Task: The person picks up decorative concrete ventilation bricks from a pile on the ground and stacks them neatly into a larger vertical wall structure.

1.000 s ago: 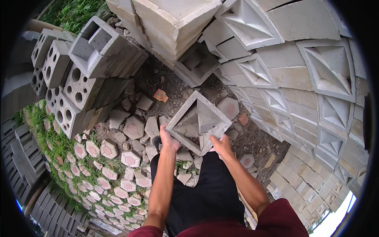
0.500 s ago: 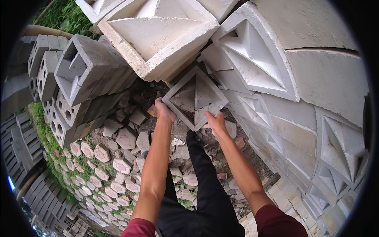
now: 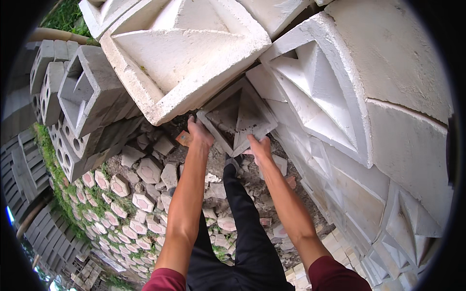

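Between my hands is a square grey concrete breeze block [image 3: 254,104], turned cornerwise, with triangular recesses and a raised ridge inside its frame. My left hand [image 3: 198,132] grips its left edge, fingers wrapped toward the far side. My right hand [image 3: 259,148] holds the near right edge, the thumb on top and fingers partly hidden underneath. The block's far corner is tucked under a larger pale breeze block [image 3: 167,104], which hides that part. Both arms reach forward over my legs. Another patterned block [image 3: 286,63] stands just to the right of the held one.
Stacked patterned blocks form a wall [image 3: 359,194] along the right. On the left are grey blocks with round holes [image 3: 63,150] and a hollow square block [image 3: 94,87]. Broken rubble [image 3: 216,189] and hexagonal pavers [image 3: 138,228] with grass cover the ground. An orange brick fragment [image 3: 183,138] lies beside my left hand.
My view has shifted closer to the stacks, so the upper pale block looks larger and lower. The held block sits slightly farther beneath it. Both hands keep their grip.
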A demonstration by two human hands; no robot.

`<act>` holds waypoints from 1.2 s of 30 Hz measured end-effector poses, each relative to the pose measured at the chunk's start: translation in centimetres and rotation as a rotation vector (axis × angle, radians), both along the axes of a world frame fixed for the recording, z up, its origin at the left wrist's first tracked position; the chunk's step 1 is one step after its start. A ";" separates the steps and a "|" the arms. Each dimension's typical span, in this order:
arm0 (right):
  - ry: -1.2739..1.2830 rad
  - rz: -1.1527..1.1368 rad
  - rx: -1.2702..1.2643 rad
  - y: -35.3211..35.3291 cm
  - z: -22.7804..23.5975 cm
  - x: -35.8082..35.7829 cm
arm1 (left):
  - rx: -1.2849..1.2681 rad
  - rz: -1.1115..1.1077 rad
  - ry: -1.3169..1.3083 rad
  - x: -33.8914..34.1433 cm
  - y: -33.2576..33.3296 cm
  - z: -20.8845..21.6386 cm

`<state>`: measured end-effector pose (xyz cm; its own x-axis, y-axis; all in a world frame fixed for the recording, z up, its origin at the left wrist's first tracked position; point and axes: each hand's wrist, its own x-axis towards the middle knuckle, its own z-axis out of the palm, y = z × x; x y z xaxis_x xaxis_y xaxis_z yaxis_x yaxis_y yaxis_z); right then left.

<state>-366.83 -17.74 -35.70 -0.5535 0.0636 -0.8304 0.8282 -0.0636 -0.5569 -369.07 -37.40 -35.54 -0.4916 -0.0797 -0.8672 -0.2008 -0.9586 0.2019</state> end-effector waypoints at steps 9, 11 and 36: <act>0.058 -0.075 0.120 -0.8 -0.2 0.0 | 0.022 0.016 0.038 -0.3 -0.2 -1.2; 0.002 -0.093 0.065 -0.8 -0.1 -0.7 | -0.021 -0.018 0.021 -1.0 -0.3 -1.2; 0.595 1.647 0.348 -11.9 15.4 9.7 | -0.443 -0.315 0.040 30.7 -9.6 8.8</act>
